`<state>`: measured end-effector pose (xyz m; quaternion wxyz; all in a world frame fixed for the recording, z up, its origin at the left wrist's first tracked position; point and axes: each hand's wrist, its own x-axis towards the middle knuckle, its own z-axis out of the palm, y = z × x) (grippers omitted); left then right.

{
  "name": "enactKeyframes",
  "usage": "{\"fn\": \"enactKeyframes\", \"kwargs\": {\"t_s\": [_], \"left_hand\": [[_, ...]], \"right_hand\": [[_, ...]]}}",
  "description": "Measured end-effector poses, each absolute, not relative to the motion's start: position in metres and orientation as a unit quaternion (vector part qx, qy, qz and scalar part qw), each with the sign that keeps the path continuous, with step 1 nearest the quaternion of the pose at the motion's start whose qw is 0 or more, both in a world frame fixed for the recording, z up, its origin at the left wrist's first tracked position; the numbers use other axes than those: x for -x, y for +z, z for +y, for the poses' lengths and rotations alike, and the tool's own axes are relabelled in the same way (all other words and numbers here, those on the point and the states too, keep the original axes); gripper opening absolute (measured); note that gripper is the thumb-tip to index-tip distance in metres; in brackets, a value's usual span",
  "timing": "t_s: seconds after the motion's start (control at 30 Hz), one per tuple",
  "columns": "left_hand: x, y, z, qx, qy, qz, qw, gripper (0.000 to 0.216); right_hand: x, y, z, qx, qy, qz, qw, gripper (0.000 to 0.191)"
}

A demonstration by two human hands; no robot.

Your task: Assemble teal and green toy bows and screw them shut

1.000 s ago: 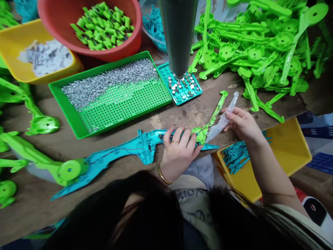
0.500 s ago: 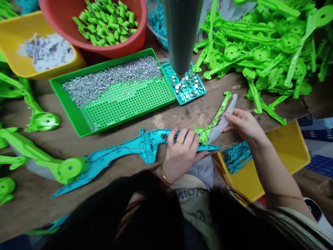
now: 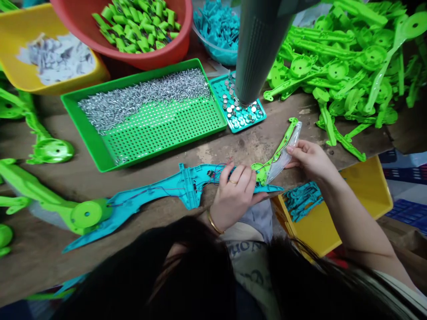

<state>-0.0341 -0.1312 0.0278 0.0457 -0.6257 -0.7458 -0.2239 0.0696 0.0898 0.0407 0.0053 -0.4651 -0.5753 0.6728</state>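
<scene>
A long teal plastic toy shell [image 3: 160, 195] lies along the table's near edge, thin wires running inside it. My left hand [image 3: 235, 193] presses down on its right part, fingers curled over the wires near a small black component. My right hand [image 3: 308, 158] pinches a clear plastic blade piece [image 3: 283, 155] that rests against a narrow green plastic part [image 3: 278, 149], which angles up from the shell. A green round-ended part [image 3: 76, 215] sits on the shell's left end.
A green perforated tray [image 3: 150, 129] holds several small metal screws. A small teal tray [image 3: 247, 118] holds button cells under a hanging grey tool [image 3: 260, 49]. A pile of green parts [image 3: 347, 66] fills the back right. A yellow bin [image 3: 360, 204] holds teal pieces.
My view has shifted a little, so the hanging grey tool appears further right and tilted. Both hands stay on the shell and the clear piece, with slight finger movement.
</scene>
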Motion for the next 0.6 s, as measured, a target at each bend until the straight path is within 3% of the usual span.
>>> {"fn": "enactKeyframes", "kwargs": {"t_s": [0.27,0.4,0.5,0.6], "left_hand": [[0.024,0.039,-0.128,0.638,-0.142,-0.756,-0.039,0.055],[0.025,0.027,-0.129,0.651,-0.151,-0.743,-0.033,0.055],[0.026,0.024,-0.13,0.654,-0.153,-0.74,-0.018,0.054],[0.028,0.024,-0.129,0.659,-0.149,-0.737,-0.017,0.056]], "right_hand": [[-0.068,0.048,0.093,0.454,0.559,-0.686,-0.104,0.049],[-0.061,0.046,0.109,0.465,0.468,-0.751,-0.017,0.043],[-0.049,0.043,0.124,0.448,0.496,-0.742,0.052,0.035],[-0.037,0.04,0.134,0.434,0.54,-0.721,0.039,0.024]]}}
